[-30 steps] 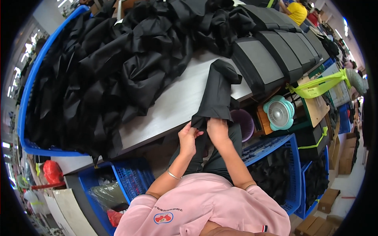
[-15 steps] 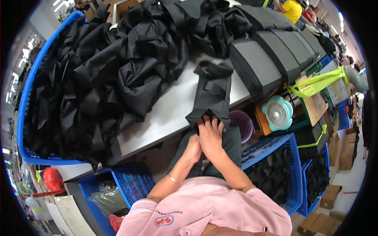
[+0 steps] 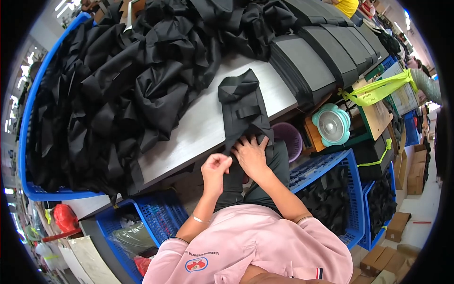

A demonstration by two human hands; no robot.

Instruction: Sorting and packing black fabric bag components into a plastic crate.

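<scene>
Grey desk [image 3: 198, 128] ran slantwise through a crowded workshop, most of its far side buried under a heap of loose black fabric pieces [image 3: 118, 90]. Stacked dark panels [image 3: 307, 61] sat at the far right end; blue crates [image 3: 331, 189] and a small teal fan [image 3: 332, 124] stood below the near edge.

One folded black fabric piece [image 3: 243, 106] lay alone on the bare desk. Long axis ran from the near edge away from the person, leaning slightly left at the far end. A short strap crossed it midway. Its near end hung over the desk edge, directly ahead of the person.

Right hand [image 3: 252, 154] lay flat on that near end, fingers spread, pressing rather than gripping. Left hand [image 3: 216, 167] sat just beside it, lower and off the desk edge, fingers curled into a loose pinch. Could not tell whether it held a bit of cloth or thread, or nothing.

Right hand was the nearer, already touching. Left stood just short of the piece's left border.
</scene>
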